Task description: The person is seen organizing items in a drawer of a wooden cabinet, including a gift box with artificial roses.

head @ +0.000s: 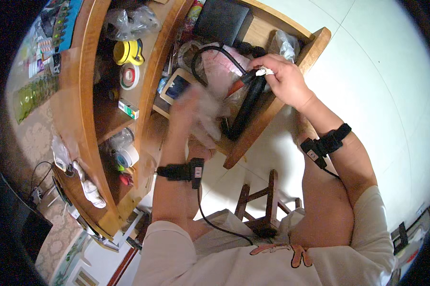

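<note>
My right hand (286,80) is over the right side of a pulled-out wooden drawer (249,141), pinching a small crumpled white piece (264,70), perhaps tissue or plastic. Just below those fingers lie a black cable (225,49) with a red-and-black end (236,87) and a long black object (250,107). Motion blurs my left hand (191,107) at the drawer's near left. A pale, smeared shape (208,130) shows by its fingers; whether the hand holds it cannot be made out. A light-framed dark panel (177,87) and pink printed packaging (224,64) lie beyond that hand.
In the drawer are also a black flat case (222,23) and a clear plastic bag (284,44). Cabinet shelves at left hold a yellow container (128,52), tape rolls (129,76) and a small box (128,108). A wooden stool (263,207) stands below, between my legs.
</note>
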`<state>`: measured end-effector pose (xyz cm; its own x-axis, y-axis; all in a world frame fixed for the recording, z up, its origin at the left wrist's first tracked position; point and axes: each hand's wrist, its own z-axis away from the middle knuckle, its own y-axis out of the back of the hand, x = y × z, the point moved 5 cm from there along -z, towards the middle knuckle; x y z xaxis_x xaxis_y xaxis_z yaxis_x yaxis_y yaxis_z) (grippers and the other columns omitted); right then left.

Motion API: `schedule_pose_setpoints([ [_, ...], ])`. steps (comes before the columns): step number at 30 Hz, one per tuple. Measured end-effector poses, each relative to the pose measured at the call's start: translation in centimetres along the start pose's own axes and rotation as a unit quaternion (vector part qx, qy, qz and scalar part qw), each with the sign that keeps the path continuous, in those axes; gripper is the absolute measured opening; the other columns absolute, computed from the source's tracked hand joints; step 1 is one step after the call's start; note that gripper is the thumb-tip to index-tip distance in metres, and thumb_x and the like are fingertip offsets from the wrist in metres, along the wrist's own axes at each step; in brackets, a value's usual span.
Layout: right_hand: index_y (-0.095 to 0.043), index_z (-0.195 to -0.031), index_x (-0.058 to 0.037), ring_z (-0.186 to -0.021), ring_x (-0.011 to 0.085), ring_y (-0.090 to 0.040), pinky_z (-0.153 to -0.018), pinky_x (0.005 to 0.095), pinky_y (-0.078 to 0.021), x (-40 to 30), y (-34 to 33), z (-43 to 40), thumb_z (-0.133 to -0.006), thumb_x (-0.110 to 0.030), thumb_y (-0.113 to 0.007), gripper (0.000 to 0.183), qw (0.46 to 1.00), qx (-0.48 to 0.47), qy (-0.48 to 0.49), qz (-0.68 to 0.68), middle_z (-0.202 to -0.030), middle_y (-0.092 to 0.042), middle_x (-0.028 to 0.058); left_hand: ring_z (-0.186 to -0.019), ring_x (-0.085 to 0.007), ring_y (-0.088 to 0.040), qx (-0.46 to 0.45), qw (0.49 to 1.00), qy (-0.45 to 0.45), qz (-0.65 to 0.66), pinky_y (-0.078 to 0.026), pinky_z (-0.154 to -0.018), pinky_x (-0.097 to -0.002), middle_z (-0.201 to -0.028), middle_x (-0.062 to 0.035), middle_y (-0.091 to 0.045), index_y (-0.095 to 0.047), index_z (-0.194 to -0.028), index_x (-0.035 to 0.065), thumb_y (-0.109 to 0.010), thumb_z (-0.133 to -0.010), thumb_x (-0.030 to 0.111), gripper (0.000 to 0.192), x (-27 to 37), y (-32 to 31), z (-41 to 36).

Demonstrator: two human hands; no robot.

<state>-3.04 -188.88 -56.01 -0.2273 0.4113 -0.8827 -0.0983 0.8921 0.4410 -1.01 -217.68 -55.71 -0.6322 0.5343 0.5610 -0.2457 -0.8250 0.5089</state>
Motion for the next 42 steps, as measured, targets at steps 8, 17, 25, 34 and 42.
schedule_pose_setpoints([
  [8,-0.061,-0.099,-0.0087,-0.093,0.0347,-0.061,-0.085,0.0409,-0.0503,-0.5,-0.3,0.3,-0.073,0.005,-0.052,0.031,1.000,-0.009,0.009,0.016,-0.094,-0.064,0.0128,-0.083,-0.0340,-0.065,-0.048,0.799,-0.370,-0.472,-0.053,-0.072,-0.0448,-0.098,-0.0148,-0.061,-0.052,-0.128,0.0137,-0.053,-0.082,0.005,0.047,-2.5,-10.8,-0.6],
  [17,-0.062,-0.098,-0.0087,-0.090,0.0331,-0.060,-0.082,0.0403,-0.0508,-1.0,-0.5,0.1,-0.072,0.004,-0.053,0.030,0.999,-0.012,0.024,0.031,-0.091,-0.062,0.0122,-0.081,-0.0328,-0.066,-0.052,0.801,-0.363,-0.474,-0.056,-0.066,-0.0420,-0.101,-0.0137,-0.057,-0.056,-0.103,0.0050,-0.048,-0.084,0.003,0.021,-4.2,-12.2,-2.6],
  [25,-0.062,-0.098,-0.0088,-0.090,0.0332,-0.060,-0.081,0.0410,-0.0510,-0.9,-0.3,0.3,-0.072,0.002,-0.054,0.029,0.999,-0.014,0.028,0.038,-0.089,-0.062,0.0122,-0.088,-0.0431,-0.061,-0.047,0.936,-0.208,-0.279,-0.051,-0.076,-0.0501,-0.108,-0.0181,-0.062,-0.055,-0.111,0.0093,-0.057,-0.083,0.008,0.028,-4.4,-7.7,0.3],
  [34,-0.062,-0.098,-0.0087,-0.089,0.0332,-0.060,-0.080,0.0409,-0.0514,-1.1,-0.6,0.2,-0.072,0.002,-0.055,0.029,0.998,-0.016,0.032,0.044,-0.089,-0.062,0.0125,-0.085,-0.0355,-0.066,-0.013,0.832,-0.403,-0.381,-0.054,-0.072,-0.0459,-0.094,-0.0196,-0.066,-0.055,-0.117,0.0071,-0.046,-0.085,0.002,0.034,-3.3,-11.6,-1.6],
  [42,-0.062,-0.098,-0.0081,-0.090,0.0332,-0.060,-0.081,0.0408,-0.0511,-0.9,-0.7,0.5,-0.074,0.000,-0.055,0.026,0.997,-0.028,0.034,0.059,-0.090,-0.062,0.0126,-0.083,-0.0337,-0.067,-0.054,0.831,-0.308,-0.460,-0.055,-0.068,-0.0416,-0.093,-0.0196,-0.066,-0.057,-0.090,0.0011,-0.049,-0.085,0.007,0.011,-2.5,-13.0,-3.8],
])
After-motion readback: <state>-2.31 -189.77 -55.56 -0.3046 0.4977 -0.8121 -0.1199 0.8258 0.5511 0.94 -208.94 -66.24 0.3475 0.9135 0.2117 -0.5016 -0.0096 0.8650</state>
